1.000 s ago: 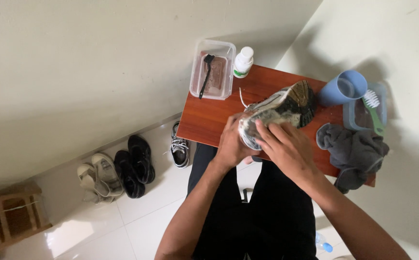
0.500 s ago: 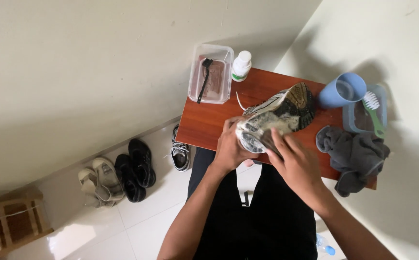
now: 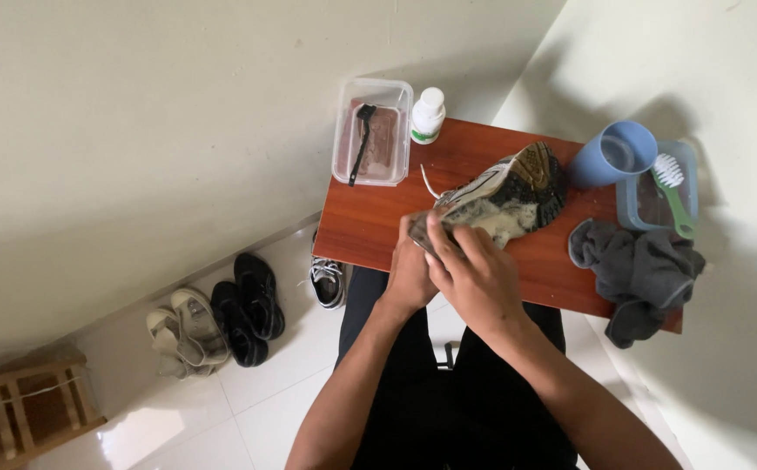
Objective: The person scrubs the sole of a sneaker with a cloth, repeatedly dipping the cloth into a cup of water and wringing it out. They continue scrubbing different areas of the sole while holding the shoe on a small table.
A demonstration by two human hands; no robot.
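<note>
Nearest, right hand (image 3: 481,277) curled over the heel end of a dirty shoe (image 3: 502,196), grip pressed onto it. Just behind, left hand (image 3: 410,271) clasping the same end from the other side, grip closed around it. Shoe tilted on its side, sole outward, above the red-brown worktop (image 3: 378,222). To the right, crumpled grey cloth (image 3: 644,271). Farther back, blue cup (image 3: 613,154), tray with green brush (image 3: 672,184), white bottle (image 3: 428,114), clear tub with black brush (image 3: 373,130).
</note>
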